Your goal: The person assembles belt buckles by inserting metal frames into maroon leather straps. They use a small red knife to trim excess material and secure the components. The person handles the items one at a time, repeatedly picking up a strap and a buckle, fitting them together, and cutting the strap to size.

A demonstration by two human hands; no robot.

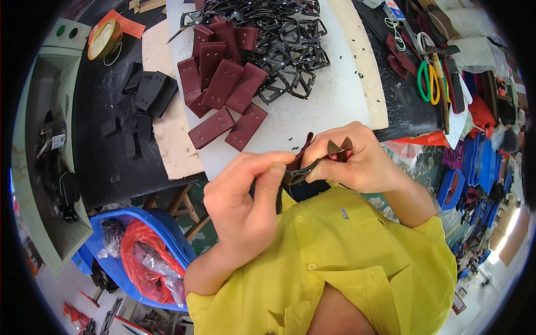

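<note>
Left hand (245, 195) and right hand (360, 159) gripping a maroon strap (303, 149) and black buckle (295, 176) between them, brown-and-red item (338, 149) also in the right, at the near end of a white board (340, 95), loose straps (223, 84) beside a buckle pile (285, 44)

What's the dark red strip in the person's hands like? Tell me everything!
The dark red strip is thin, smooth and slightly shiny, like leather. It is bent, with one end sticking up. The left hand pinches it low down, beside a black buckle that the right hand grips. The rest is hidden, so I can't tell whether it goes through the buckle.
</note>
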